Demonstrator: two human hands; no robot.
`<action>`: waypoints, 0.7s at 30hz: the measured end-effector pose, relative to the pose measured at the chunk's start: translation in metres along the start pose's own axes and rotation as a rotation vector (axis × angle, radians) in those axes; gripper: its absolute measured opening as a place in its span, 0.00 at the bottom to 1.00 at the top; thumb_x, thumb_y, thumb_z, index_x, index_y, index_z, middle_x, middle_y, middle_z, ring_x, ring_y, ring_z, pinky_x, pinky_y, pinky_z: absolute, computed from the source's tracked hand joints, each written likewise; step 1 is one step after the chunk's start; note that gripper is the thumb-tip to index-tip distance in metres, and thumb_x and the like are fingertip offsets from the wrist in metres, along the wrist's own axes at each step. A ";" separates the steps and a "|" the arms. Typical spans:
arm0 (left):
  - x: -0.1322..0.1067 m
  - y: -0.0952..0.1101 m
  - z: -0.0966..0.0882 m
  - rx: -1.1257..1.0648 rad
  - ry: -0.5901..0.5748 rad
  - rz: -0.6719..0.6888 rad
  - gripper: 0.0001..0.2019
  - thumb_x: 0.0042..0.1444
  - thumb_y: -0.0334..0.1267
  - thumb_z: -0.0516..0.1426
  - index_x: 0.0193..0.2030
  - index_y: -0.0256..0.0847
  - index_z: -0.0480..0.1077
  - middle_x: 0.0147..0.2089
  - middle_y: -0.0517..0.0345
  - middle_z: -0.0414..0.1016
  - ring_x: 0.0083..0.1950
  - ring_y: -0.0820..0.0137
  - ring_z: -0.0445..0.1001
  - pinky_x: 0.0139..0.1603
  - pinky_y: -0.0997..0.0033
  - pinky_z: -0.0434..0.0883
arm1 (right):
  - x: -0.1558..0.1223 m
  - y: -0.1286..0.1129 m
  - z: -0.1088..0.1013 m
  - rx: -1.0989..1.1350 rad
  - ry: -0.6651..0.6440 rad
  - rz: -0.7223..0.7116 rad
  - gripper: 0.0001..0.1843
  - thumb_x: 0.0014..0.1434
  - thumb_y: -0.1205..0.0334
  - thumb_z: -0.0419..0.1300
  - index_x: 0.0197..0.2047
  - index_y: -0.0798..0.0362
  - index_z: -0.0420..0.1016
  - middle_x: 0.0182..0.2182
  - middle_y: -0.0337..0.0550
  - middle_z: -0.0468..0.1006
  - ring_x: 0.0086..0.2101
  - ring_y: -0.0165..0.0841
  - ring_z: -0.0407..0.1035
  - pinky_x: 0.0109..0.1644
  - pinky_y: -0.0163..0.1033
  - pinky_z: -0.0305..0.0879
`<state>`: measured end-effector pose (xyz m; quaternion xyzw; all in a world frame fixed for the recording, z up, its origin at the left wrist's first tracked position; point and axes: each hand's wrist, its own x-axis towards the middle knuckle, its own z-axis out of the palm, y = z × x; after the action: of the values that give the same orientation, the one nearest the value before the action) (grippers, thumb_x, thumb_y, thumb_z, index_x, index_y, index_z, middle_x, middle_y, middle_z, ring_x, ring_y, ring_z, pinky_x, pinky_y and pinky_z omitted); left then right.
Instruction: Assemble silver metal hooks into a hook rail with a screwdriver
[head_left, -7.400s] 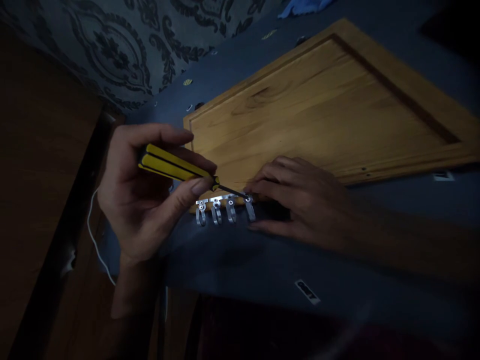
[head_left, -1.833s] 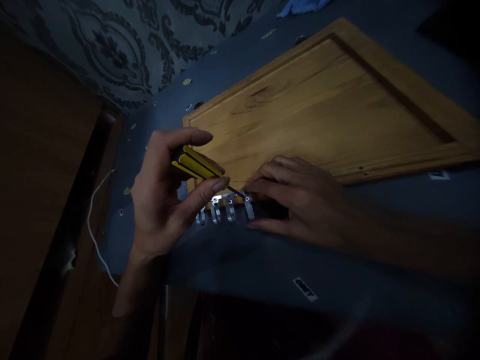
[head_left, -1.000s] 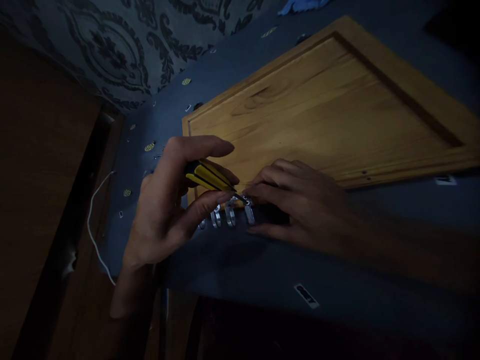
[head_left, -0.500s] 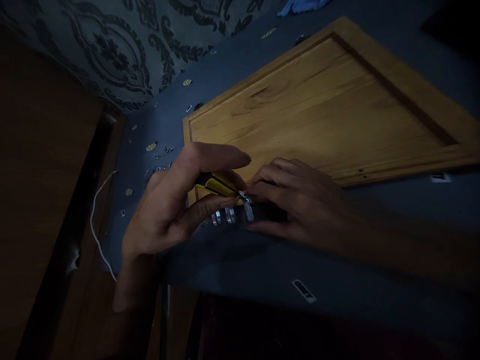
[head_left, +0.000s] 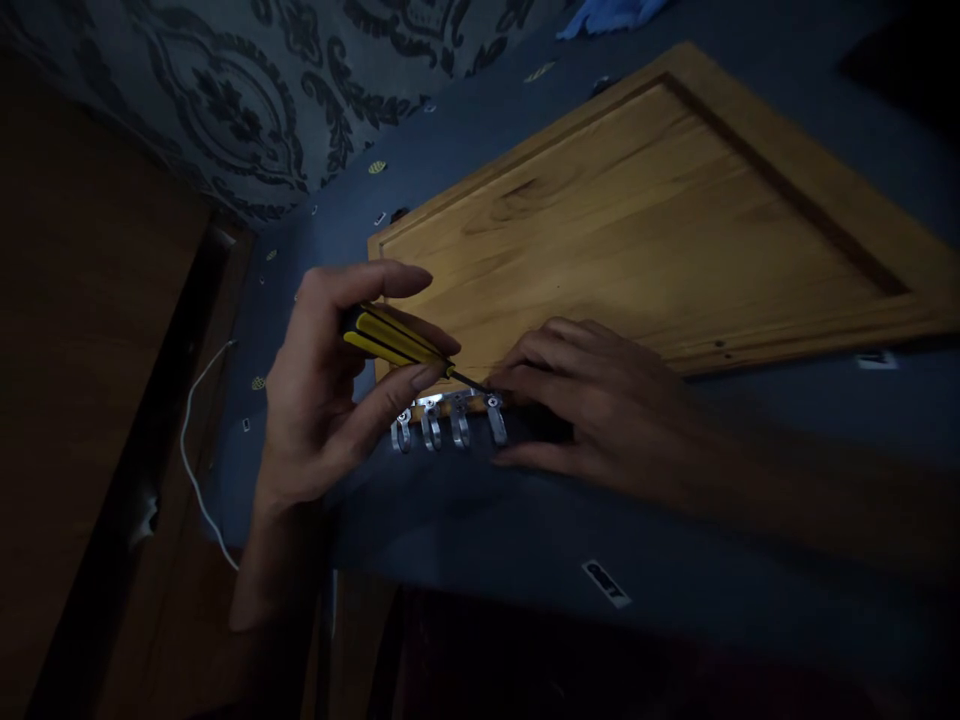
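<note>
My left hand (head_left: 319,400) is closed round the yellow and black handle of a screwdriver (head_left: 397,340), thumb below and forefinger raised off it. The screwdriver's thin shaft slants down right, its tip close to the screw at the rightmost hook of a metal hook rail (head_left: 431,400). Several silver hooks hang from this rail, which lies along the near edge of a wooden board (head_left: 592,230). My right hand (head_left: 592,400) is closed over the rail's right end at the board edge, fingers on top and thumb lower. Its fingers hide that end of the rail.
A dark patterned cloth (head_left: 465,520) covers the table under the board. Two small holes (head_left: 721,349) show in the board's near edge. A white cable (head_left: 195,470) hangs at the left. Blue fabric (head_left: 611,15) lies at the back, near a patterned wall (head_left: 232,110).
My left hand has drawn back left and tilted, showing more of the screwdriver handle and the shaft. The hooks and their screws show more clearly. My right hand has stayed in place.
</note>
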<state>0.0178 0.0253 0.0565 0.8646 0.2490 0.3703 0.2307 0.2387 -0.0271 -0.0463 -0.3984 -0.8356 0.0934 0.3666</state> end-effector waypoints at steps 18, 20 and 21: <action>-0.005 0.005 0.004 0.010 0.073 -0.055 0.22 0.59 0.39 0.68 0.59 0.59 0.72 0.55 0.60 0.75 0.41 0.63 0.84 0.41 0.62 0.86 | -0.004 0.002 0.005 0.043 0.087 -0.008 0.24 0.69 0.41 0.57 0.50 0.53 0.80 0.40 0.49 0.78 0.42 0.42 0.70 0.46 0.48 0.68; -0.005 0.006 0.005 0.015 0.073 -0.067 0.22 0.60 0.39 0.68 0.59 0.59 0.72 0.55 0.60 0.75 0.41 0.63 0.85 0.42 0.62 0.86 | -0.005 0.002 0.005 0.041 0.085 -0.014 0.24 0.69 0.41 0.57 0.51 0.53 0.80 0.41 0.49 0.78 0.42 0.41 0.70 0.47 0.47 0.68; -0.005 0.006 0.006 0.016 0.058 -0.069 0.22 0.60 0.39 0.68 0.59 0.59 0.72 0.54 0.61 0.76 0.42 0.62 0.85 0.43 0.61 0.86 | -0.005 0.002 0.005 0.040 0.089 -0.018 0.24 0.69 0.41 0.57 0.51 0.54 0.79 0.41 0.49 0.78 0.43 0.41 0.70 0.47 0.47 0.68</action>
<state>0.0206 0.0163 0.0537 0.8462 0.2884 0.3852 0.2291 0.2385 -0.0284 -0.0533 -0.3872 -0.8199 0.0890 0.4121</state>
